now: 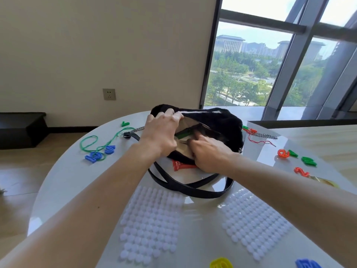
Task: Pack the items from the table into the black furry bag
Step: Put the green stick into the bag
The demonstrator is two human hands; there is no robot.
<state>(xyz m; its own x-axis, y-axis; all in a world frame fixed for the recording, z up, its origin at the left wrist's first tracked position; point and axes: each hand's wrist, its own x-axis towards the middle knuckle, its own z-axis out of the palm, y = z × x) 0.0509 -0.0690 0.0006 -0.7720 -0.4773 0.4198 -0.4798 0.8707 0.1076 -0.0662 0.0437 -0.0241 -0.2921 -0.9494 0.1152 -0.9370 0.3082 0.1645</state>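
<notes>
I'm holding the bag (222,120) rim open with my left grip (160,136); right grip (210,153) is reaching inside, can't tell if closed. Rim slipping could jam it.

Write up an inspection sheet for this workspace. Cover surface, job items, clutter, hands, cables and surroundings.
Surface: glossy white round table, with reflections on it.
Job's things: black furry bag at centre, mouth open, green piece inside; red piece against its near side; blue numbers with a green cord at left; red and green pieces at right; yellow piece and blue piece at the near edge.
Clutter: two white bumpy mats near the front.
Hands: left hand grips the bag's rim; right hand reaches into the mouth, fingertips hidden.
Cables: nothing seen; wall socket unused.
Surroundings: large window at right, dark low bench at left.
</notes>
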